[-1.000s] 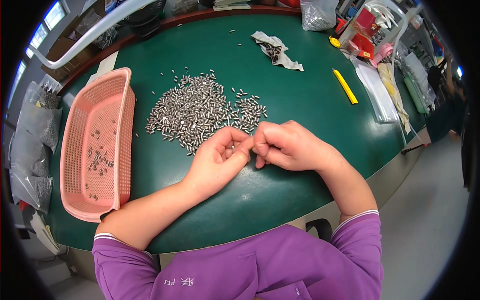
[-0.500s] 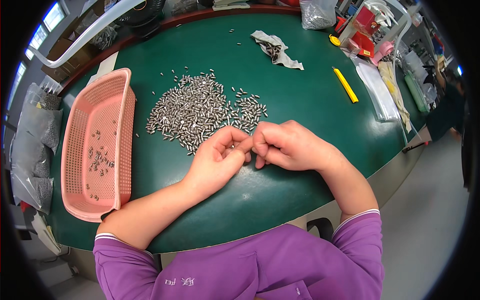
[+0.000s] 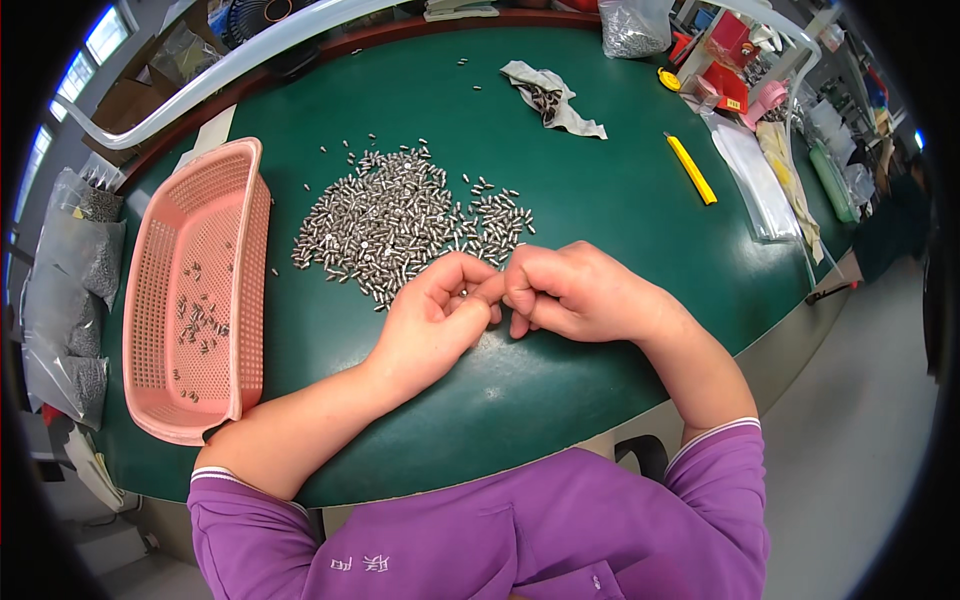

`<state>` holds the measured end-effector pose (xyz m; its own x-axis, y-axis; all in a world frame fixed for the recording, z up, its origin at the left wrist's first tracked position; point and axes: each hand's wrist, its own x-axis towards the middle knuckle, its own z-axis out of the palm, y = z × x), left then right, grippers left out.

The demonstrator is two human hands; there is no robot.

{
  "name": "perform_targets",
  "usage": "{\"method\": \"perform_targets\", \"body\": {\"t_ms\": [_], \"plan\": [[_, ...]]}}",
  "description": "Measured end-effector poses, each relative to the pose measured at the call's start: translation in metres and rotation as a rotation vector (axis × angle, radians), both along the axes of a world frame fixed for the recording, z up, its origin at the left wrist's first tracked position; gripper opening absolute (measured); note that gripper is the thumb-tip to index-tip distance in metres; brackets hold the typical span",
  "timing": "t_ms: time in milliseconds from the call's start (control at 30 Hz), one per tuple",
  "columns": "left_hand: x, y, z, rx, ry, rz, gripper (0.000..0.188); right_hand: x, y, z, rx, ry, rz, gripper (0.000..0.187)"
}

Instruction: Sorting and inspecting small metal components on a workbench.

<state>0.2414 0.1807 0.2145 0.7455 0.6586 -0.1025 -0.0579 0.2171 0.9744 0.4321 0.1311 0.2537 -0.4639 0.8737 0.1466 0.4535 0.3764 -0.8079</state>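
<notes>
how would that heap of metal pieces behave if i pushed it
The heap of metal pieces would probably spread and scatter, since they lie loose. Single ones may roll: they look rounded and the green tabletop looks smooth. Their metallic shine hints at fair weight for their size.

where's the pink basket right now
The basket is at the table's left in the head view, between the bags and the metal pile.

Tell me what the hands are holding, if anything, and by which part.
It cannot be told: the left hand and right hand meet, hiding whatever they may be pinching.
</notes>
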Motion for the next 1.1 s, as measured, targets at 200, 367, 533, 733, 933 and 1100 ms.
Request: {"method": "perform_targets", "body": {"t_ms": [200,367,533,733,933,1100], "plan": [[-0.0020,0.0022,0.0000,-0.045,-0.014,-0.030,0.019,-0.0004,-0.0001,-0.0025,-0.068,0.083,-0.043,0.011],[0.0009,-0.0008,-0.0018,-0.001,-0.047,0.031,0.012,0.0011,0.0016,-0.0027,-0.077,0.140,-0.044,0.010],[0.0005,-0.0006,-0.0004,0.014,-0.045,0.018,0.012,0.0016,0.0013,-0.0013,-0.069,0.137,-0.041,0.010],[0.0013,-0.0006,0.0000,0.031,-0.021,0.019,0.010,0.0025,0.0018,-0.0026,-0.069,0.137,-0.039,0.010],[0.0019,-0.0019,0.0021,0.029,-0.012,0.030,0.008,0.0019,0.0013,-0.0022,-0.100,0.148,-0.019,0.010],[0.0009,-0.0017,0.0028,0.021,0.001,0.023,0.006,0.0013,0.0010,-0.0021,-0.132,0.148,-0.017,0.009]]}}
